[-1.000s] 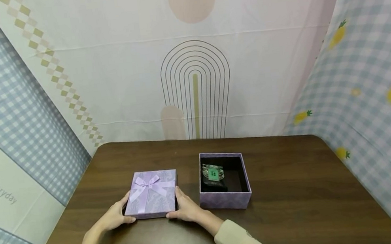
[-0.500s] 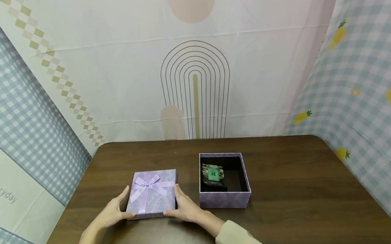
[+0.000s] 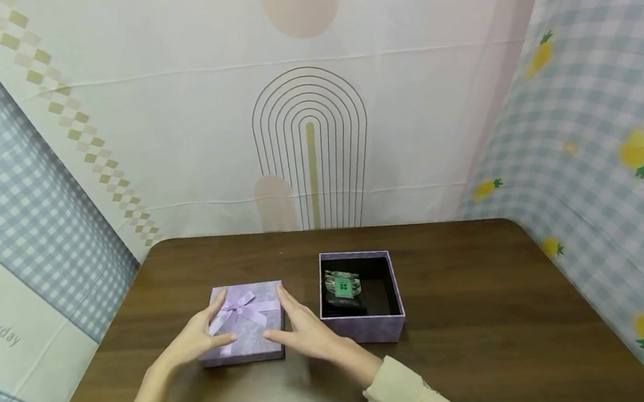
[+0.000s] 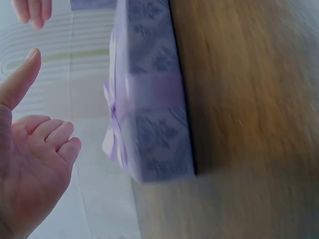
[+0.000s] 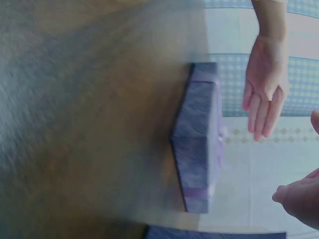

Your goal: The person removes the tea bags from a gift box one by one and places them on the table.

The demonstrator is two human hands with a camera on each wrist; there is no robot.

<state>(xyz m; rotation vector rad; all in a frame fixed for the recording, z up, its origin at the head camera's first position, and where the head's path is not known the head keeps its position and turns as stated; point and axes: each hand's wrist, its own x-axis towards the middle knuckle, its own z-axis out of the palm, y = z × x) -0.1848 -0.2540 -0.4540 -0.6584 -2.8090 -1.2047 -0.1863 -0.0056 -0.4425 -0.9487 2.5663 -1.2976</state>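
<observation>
A square lilac gift box lid (image 3: pixel 253 329) with a damask pattern and a ribbon bow lies flat on the table at the left. Above its left side is my left hand (image 3: pixel 195 335), thumb and fingers spread and holding nothing. My right hand (image 3: pixel 306 330) hovers over its right edge, likewise spread. In the left wrist view the lid's patterned side (image 4: pixel 154 99) stands apart from the left hand (image 4: pixel 37 159). From the right wrist, the lid (image 5: pixel 197 137) shows whole, clear of both hands.
Right of the lid stands an open purple box base (image 3: pixel 371 329) with a dark inside. It holds a black packet with a green label (image 3: pixel 343 288). The brown wooden table (image 3: pixel 488 321) ends at a white patterned cloth backdrop (image 3: pixel 204 141).
Both hands have let go of the lid's sides and lifted above it. The lid stays on the table. The head view has shifted slightly.
</observation>
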